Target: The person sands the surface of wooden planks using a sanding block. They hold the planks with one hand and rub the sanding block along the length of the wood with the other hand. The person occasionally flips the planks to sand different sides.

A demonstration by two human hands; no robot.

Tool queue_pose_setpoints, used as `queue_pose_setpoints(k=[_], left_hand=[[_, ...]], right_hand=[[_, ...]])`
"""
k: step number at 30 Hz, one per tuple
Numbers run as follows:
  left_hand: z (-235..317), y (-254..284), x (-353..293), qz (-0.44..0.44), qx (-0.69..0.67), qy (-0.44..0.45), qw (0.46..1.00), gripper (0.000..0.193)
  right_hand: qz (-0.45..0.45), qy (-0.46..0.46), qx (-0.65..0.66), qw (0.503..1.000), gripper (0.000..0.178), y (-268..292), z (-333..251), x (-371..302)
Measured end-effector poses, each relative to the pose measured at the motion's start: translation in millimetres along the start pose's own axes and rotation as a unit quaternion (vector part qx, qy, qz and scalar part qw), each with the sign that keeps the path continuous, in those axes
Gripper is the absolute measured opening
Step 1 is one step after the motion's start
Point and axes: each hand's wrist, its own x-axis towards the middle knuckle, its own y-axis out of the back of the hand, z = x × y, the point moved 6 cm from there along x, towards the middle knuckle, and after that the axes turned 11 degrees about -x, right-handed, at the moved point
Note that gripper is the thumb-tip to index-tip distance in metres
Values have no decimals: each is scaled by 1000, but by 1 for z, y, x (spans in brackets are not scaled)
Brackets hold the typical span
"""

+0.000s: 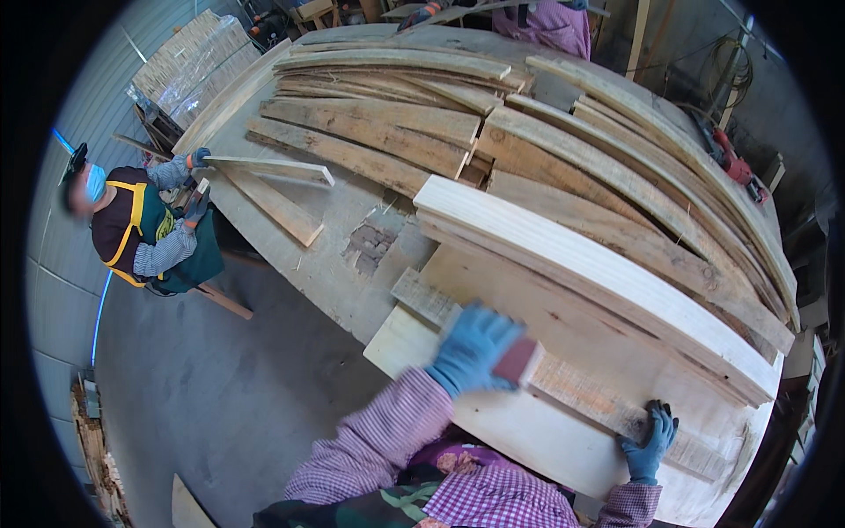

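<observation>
My left hand [475,352], in a blue work glove, is blurred by motion above a narrow rough plank [590,389]. It is closed round a reddish-brown sanding block [517,361] with a pale edge, which lies against the plank's face. Farther right, my right hand [650,443], gloved too, grips the same plank from above, thumb to one side and fingers bent over it. This plank lies lengthwise on a wide pale board [493,409] at the near side of the table.
Behind the plank stands a stack of pale boards [598,286]. Rough, curved planks [370,132] cover the table's far half. A masked co-worker [141,220] at the left handles a wood strip [268,167]. Another person in purple [546,26] works at the far side. A red power tool [735,163] lies at right.
</observation>
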Motion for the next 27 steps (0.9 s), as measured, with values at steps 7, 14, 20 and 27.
queue_pose_setpoints(k=[7,14,20,27], left_hand=[[71,-46,14,-122,-23,-72,990,104],[62,-42,29,-87,5,-91,992,107],[99,-18,15,33,-221,-112,968,106],[106,-15,3,178,-807,93,555,57]], right_hand=[[-21,-12,2,1000,91,-3,6,-1],[-6,19,98,995,97,37,-32,21],[57,-143,521,839,26,76,-75,39],[-103,107,602,784,51,85,-227,75]])
